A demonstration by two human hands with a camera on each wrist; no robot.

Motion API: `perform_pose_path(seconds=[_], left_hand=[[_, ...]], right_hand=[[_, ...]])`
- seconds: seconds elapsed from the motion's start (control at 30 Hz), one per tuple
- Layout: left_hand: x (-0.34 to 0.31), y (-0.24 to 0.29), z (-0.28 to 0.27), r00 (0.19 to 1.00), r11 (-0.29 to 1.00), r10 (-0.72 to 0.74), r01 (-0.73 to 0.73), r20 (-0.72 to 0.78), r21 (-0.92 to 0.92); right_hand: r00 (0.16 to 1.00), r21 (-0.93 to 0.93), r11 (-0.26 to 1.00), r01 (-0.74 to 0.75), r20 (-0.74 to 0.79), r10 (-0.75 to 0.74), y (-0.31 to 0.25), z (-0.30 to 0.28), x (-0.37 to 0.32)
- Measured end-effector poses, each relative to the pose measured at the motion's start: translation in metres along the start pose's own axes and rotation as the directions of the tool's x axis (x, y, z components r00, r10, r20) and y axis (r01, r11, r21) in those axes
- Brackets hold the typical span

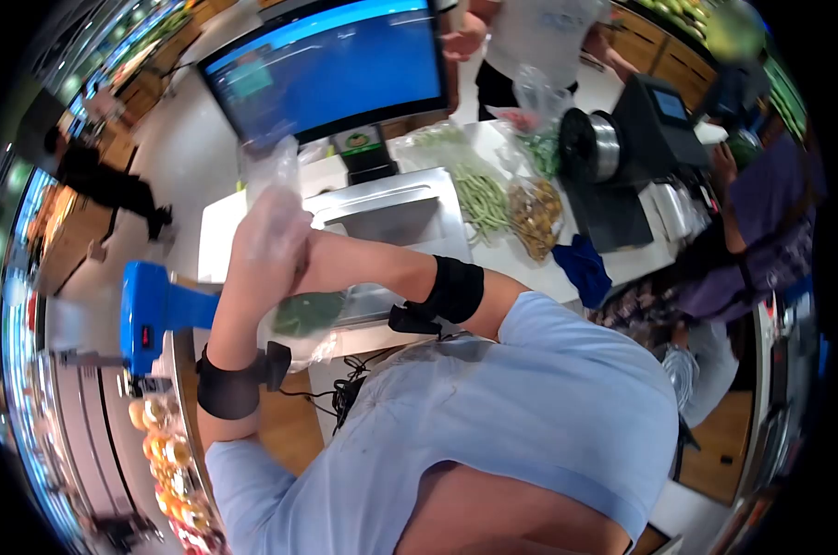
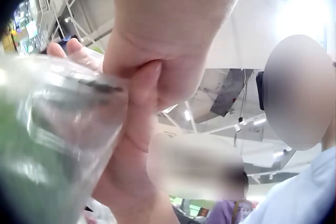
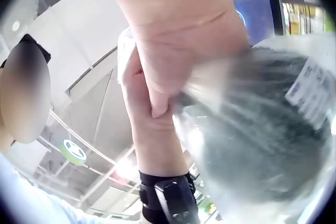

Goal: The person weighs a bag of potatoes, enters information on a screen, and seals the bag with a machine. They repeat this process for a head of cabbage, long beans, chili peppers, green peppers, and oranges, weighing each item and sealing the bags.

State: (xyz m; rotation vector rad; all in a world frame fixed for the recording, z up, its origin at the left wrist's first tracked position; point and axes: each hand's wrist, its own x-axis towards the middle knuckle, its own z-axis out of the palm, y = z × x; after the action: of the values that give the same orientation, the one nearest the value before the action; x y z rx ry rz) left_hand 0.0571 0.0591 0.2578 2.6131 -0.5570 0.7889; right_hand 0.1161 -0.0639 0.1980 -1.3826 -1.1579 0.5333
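Greens [image 3: 257,129] fill a clear bag [image 1: 310,313], which hangs below the person's two hands, over the near edge of a metal tray [image 1: 373,192]. A printed label [image 3: 312,92] is on the bag. Left hand [image 1: 264,227] and right hand [image 3: 184,50] meet at the bag's gathered neck and overlap; both grasp the plastic, fingers curled, though some fingertips are hidden and the hands are blurred in the head view. Loose plastic [image 1: 278,162] rises above the hands. Each forearm wears a black band with a small camera.

The tray is on a white counter [image 1: 217,242], with a large screen [image 1: 331,74] beyond it. To the tray's right are bagged green beans [image 1: 481,199], a bag of yellow-brown pieces [image 1: 535,220] and a dark blue cloth [image 1: 582,268]. Farther right are a film roll [image 1: 593,146] and a black machine [image 1: 659,120]. A blue device [image 1: 145,314] is left of the left forearm. Other people are beyond and to the right of the counter.
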Motion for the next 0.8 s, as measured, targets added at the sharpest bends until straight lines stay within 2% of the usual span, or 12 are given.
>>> perform_pose_path(seconds=[0.03,0.17,0.2,0.23,0.27,0.3,0.37,0.43,0.5,0.57,0.7,0.8], left_hand=[[-0.008,0.008,-0.012,0.932,0.919,-0.316,0.347,0.177,-0.188],[-0.059,-0.001,-0.038,0.843,0.821,-0.529,0.538,0.101,-0.189],[-0.072,0.006,-0.045,0.884,0.898,-0.376,0.422,-0.278,0.126],[-0.089,0.012,-0.055,0.84,0.803,-0.07,0.367,-0.537,0.47],[-0.113,0.018,-0.07,0.965,0.76,0.043,0.136,-0.259,0.635],[-0.125,0.021,-0.078,0.968,0.734,0.013,0.161,-0.251,0.66],[-0.131,0.032,-0.089,0.93,0.859,0.06,-0.233,0.361,0.456],[-0.152,0.001,-0.108,0.908,0.838,-0.206,-0.029,0.365,0.545],[-0.18,-0.02,-0.13,0.821,0.819,-0.406,0.132,0.401,0.559],[-0.199,-0.031,-0.142,0.721,0.676,-0.586,0.185,0.37,0.713],[-0.233,-0.063,-0.171,0.618,0.525,-0.753,0.359,0.225,0.772],[-0.255,-0.086,-0.197,0.469,0.443,-0.847,0.363,0.25,0.82]], right_hand=[[0.999,0.014,1.0,0.009,0.035,-0.009,0.022,0.015,0.012],[0.996,0.334,0.942,-0.031,0.092,0.0,0.049,0.067,0.036],[0.967,0.431,0.888,-0.162,0.25,0.055,0.045,0.071,0.042],[0.907,0.497,0.813,-0.303,0.413,0.085,0.044,0.078,0.049],[0.869,0.379,0.854,-0.356,0.47,0.154,0.046,0.084,0.056],[0.852,0.392,0.846,-0.362,0.508,0.129,0.047,0.096,0.063],[0.836,0.257,0.942,-0.215,0.546,0.042,0.047,0.125,0.075],[0.793,0.136,0.99,-0.031,0.606,-0.059,0.045,0.152,0.087],[0.74,-0.176,0.984,-0.019,0.659,0.132,0.004,0.166,0.106],[0.684,0.034,0.987,-0.156,0.725,0.083,0.021,0.195,0.129],[0.608,0.109,0.991,-0.073,0.793,-0.043,0.028,0.24,0.169],[0.757,0.173,0.982,0.076,0.63,-0.17,0.04,0.284,0.178]])
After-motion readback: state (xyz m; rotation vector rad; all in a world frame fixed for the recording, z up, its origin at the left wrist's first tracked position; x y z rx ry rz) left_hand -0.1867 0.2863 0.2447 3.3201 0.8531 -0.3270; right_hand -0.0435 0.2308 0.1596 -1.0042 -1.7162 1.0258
